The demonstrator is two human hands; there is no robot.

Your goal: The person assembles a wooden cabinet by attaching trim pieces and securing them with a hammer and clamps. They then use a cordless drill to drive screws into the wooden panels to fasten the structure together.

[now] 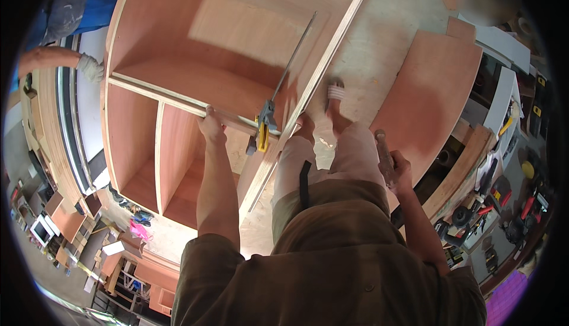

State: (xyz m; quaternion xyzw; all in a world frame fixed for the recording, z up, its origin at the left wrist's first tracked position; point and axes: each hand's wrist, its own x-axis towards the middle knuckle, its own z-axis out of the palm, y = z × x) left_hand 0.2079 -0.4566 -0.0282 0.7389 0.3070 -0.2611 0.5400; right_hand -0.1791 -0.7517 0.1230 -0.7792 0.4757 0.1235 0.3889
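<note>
The left hand (pixel 210 126) reaches forward and rests on the front edge of the shelf board (pixel 178 98) inside the plywood cabinet (pixel 237 30). Its fingers curl over the edge of this board, so the hand is partly closed around it. The right hand (pixel 398 171) is low at the person's side, closed in a fist around the wooden handle of a hammer (pixel 384 151); the handle points up and forward, and the head of the tool is hidden.

The cabinet lies on its back on the floor, with its open front facing up. It is made of reddish-brown plywood with pale edges. A long bar clamp (pixel 283 83) crosses the upper compartment at a slant; its yellow and black handle (pixel 262 136) sits on the shelf board, just to the right of the left hand. The person's foot in a sandal (pixel 335 98) stands on the pale floor just beside the right wall of the cabinet.

At the upper left, another person's gloved hand (pixel 90 67) touches the outer left side of the cabinet. To the right, a loose plywood panel (pixel 435 95) lies flat. Further right there is a crowded table (pixel 474 148) with many tools in black, red and yellow. At the lower left, small boxes and a pink thing (pixel 139 230) lie on the floor.
</note>
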